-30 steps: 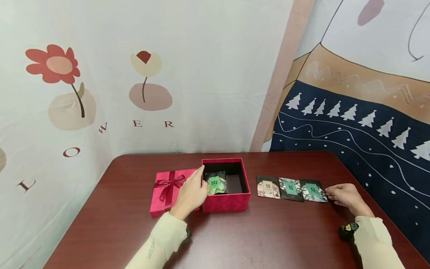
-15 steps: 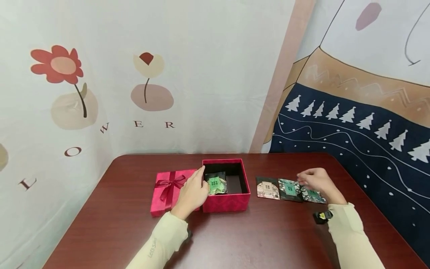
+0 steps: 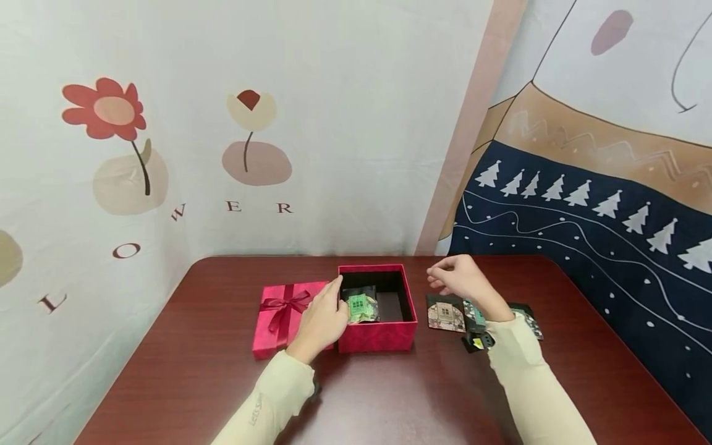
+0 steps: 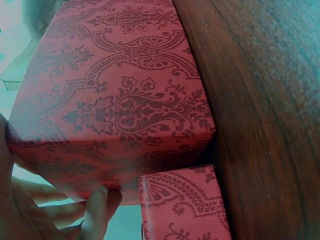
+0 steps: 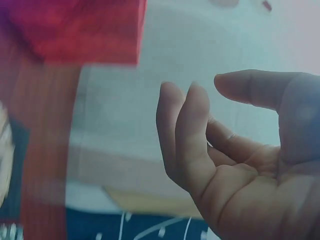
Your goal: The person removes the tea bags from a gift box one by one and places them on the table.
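Observation:
A red patterned gift box (image 3: 378, 338) stands with its top uncovered; inside at the left sits a dark sachet with a green label (image 3: 361, 306). My left hand (image 3: 322, 318) holds the box by its left wall, thumb at the rim and fingertips against the outer side in the left wrist view. My right hand (image 3: 458, 277) hovers to the right of the box, holding nothing, its fingers bent and apart from the thumb in the right wrist view. Beneath it lie a sachet with a beige label (image 3: 447, 313) and, partly hidden by the wrist, a teal-labelled sachet (image 3: 473, 312).
Left of the box lies the red lid (image 3: 278, 315) with a dark red ribbon bow. A third sachet (image 3: 528, 315) shows partly behind the right sleeve. The brown table (image 3: 389, 395) ends at a printed cloth (image 3: 356, 123) behind.
My right hand has moved left from beside the rightmost sachet, over the row, to near the box. My left hand stays at the box, and the sachets lie where they were.

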The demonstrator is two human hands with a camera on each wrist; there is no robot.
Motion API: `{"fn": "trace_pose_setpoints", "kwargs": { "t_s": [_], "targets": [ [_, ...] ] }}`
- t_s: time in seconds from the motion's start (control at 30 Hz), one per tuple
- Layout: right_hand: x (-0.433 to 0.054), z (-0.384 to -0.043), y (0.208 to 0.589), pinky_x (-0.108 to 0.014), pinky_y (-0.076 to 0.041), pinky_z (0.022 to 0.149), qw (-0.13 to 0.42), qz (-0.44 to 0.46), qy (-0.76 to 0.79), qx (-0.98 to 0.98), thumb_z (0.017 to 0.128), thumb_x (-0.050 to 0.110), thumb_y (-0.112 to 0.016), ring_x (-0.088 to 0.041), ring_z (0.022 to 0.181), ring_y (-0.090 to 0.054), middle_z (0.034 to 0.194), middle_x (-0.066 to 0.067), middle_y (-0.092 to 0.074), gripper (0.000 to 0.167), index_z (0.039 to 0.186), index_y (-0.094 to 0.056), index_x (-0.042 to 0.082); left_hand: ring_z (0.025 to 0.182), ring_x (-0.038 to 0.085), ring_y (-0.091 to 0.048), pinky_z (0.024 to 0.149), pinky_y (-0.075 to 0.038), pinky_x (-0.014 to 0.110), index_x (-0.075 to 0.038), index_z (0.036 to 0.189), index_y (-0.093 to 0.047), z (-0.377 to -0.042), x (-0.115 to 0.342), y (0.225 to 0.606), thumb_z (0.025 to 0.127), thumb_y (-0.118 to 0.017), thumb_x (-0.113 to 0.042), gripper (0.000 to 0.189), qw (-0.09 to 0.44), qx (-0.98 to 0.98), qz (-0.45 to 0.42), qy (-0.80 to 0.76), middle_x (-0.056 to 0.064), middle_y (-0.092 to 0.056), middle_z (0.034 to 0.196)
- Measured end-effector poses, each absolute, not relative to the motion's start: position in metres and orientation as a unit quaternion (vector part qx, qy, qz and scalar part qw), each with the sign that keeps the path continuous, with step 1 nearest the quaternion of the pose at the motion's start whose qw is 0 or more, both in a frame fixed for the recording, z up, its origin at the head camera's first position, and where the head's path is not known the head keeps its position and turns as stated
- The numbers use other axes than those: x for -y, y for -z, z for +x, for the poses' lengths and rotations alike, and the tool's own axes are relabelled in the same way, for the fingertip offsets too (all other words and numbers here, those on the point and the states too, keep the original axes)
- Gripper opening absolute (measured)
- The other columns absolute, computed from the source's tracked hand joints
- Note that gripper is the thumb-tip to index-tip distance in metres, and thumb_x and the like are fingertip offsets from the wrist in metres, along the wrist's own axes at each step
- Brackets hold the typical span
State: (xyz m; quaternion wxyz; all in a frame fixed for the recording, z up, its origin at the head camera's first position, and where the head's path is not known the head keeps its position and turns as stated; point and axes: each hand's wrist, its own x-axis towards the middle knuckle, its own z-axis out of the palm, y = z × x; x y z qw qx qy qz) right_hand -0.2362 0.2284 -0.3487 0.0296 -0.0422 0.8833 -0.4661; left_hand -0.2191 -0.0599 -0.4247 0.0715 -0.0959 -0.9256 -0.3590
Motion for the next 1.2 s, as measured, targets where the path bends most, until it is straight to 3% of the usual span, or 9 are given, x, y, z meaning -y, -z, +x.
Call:
{"fn": "trace_pose_setpoints", "kwargs": {
  "t_s": [0.2, 0.47, 0.67, 0.87, 0.93, 1.03, 1.1, 1.2],
  "targets": [
    [-0.191, -0.242, 0.354, -0.033, -0.059, 0.065, 0.033, -0.068, 0.480, -0.874, 0.095, 0.011, -0.059, -0.018, 0.075, -0.072, 0.089, -0.020, -0.073, 0.025, 0.103, -0.070, -0.010, 0.131, 0.034, -0.050, 0.096, -0.047, 0.057, -0.012, 0.153, -0.040, -0.219, 0.059, 0.426, 0.096, -0.050, -0.019, 0.058, 0.068, 0.925, -0.094, 0.362, 0.009, -0.043, 0.153],
    [-0.149, -0.247, 0.368, -0.038, -0.060, 0.069, 0.055, -0.058, 0.475, -0.876, 0.093, 0.013, -0.064, -0.025, 0.081, -0.073, 0.099, -0.022, -0.073, 0.023, 0.104, -0.072, -0.006, 0.130, 0.035, -0.052, 0.093, -0.048, 0.054, -0.011, 0.152, -0.041, -0.219, 0.055, 0.427, 0.096, -0.050, -0.018, 0.058, 0.068, 0.922, -0.100, 0.369, 0.010, -0.044, 0.153],
    [-0.130, -0.253, 0.380, -0.037, -0.059, 0.070, 0.069, -0.032, 0.443, -0.893, 0.091, 0.015, -0.067, -0.026, 0.078, -0.073, 0.091, -0.018, -0.074, 0.023, 0.103, -0.072, -0.004, 0.130, 0.034, -0.051, 0.098, -0.046, 0.055, -0.010, 0.152, -0.041, -0.218, 0.054, 0.424, 0.096, -0.050, -0.018, 0.058, 0.066, 0.923, -0.105, 0.364, 0.010, -0.044, 0.153],
    [-0.119, -0.259, 0.388, -0.035, -0.057, 0.073, 0.082, -0.030, 0.394, -0.915, 0.091, 0.021, -0.067, -0.029, 0.072, -0.072, 0.082, -0.014, -0.073, 0.028, 0.102, -0.074, -0.004, 0.128, 0.033, -0.054, 0.095, -0.048, 0.055, -0.010, 0.151, -0.042, -0.217, 0.057, 0.424, 0.096, -0.052, -0.018, 0.057, 0.073, 0.923, -0.103, 0.364, 0.010, -0.045, 0.151],
    [-0.117, -0.260, 0.389, -0.033, -0.057, 0.071, 0.087, -0.031, 0.386, -0.918, 0.091, 0.022, -0.067, -0.029, 0.072, -0.072, 0.075, -0.012, -0.071, 0.027, 0.094, -0.076, -0.003, 0.129, 0.033, -0.053, 0.094, -0.048, 0.055, -0.010, 0.151, -0.042, -0.218, 0.058, 0.425, 0.096, -0.051, -0.018, 0.057, 0.076, 0.923, -0.105, 0.362, 0.010, -0.046, 0.151],
    [-0.115, -0.262, 0.391, -0.028, -0.050, 0.056, 0.093, -0.030, 0.376, -0.921, 0.091, 0.022, -0.066, -0.033, 0.071, -0.071, 0.056, -0.005, -0.060, 0.029, 0.071, -0.072, 0.002, 0.129, 0.033, -0.053, 0.093, -0.049, 0.055, -0.010, 0.151, -0.042, -0.218, 0.059, 0.425, 0.096, -0.051, -0.018, 0.057, 0.079, 0.922, -0.104, 0.364, 0.010, -0.045, 0.152],
    [-0.113, -0.263, 0.391, -0.025, -0.041, 0.047, 0.097, -0.028, 0.368, -0.924, 0.090, 0.023, -0.066, -0.035, 0.072, -0.070, 0.046, 0.000, -0.050, 0.038, 0.055, -0.062, 0.008, 0.129, 0.033, -0.053, 0.093, -0.049, 0.055, -0.010, 0.151, -0.042, -0.218, 0.060, 0.425, 0.096, -0.051, -0.018, 0.057, 0.077, 0.922, -0.101, 0.366, 0.009, -0.045, 0.152],
    [-0.111, -0.264, 0.392, -0.024, -0.030, 0.042, 0.101, -0.025, 0.359, -0.928, 0.090, 0.024, -0.066, -0.039, 0.071, -0.069, 0.040, 0.005, -0.040, 0.049, 0.046, -0.045, 0.016, 0.130, 0.033, -0.052, 0.096, -0.047, 0.056, -0.011, 0.152, -0.041, -0.217, 0.061, 0.425, 0.096, -0.052, -0.019, 0.058, 0.072, 0.921, -0.098, 0.369, 0.009, -0.044, 0.153]
  ]
}}
